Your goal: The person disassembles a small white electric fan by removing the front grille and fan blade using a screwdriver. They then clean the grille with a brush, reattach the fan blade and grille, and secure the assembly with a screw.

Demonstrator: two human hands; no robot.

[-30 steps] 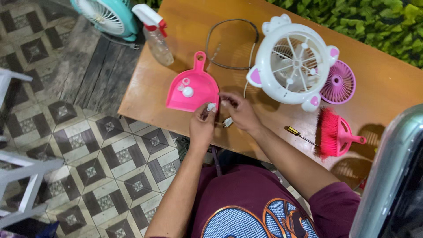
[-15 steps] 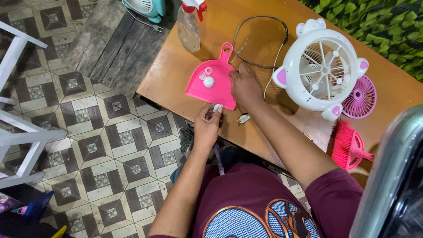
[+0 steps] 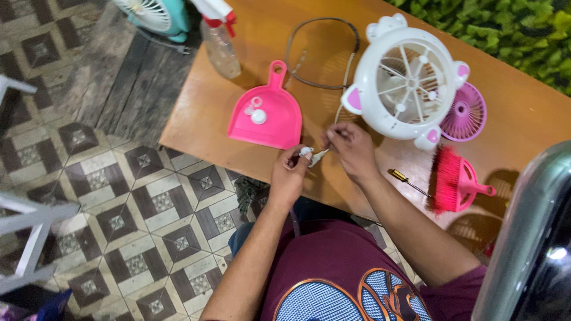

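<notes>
Both hands at the tabletop's (image 3: 238,101) near edge: left hand (image 3: 289,175) pinches a small white part (image 3: 306,151), right hand (image 3: 351,148) grips its thin cable. White fan housing (image 3: 404,83) lies open, pink grille (image 3: 466,113) off, loose caps in pink dustpan (image 3: 276,116); reassembly remains.

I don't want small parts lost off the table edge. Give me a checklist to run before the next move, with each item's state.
1. Small white part pinched in left hand: ok.
2. Right hand on the white cord end: ok.
3. Loose white caps sitting in pink dustpan: ok.
4. Screwdriver lying flat beside the right forearm: ok.
5. White fan housing fully on the table: ok.
6. Whether cord and part are joined: cannot tell.
</notes>
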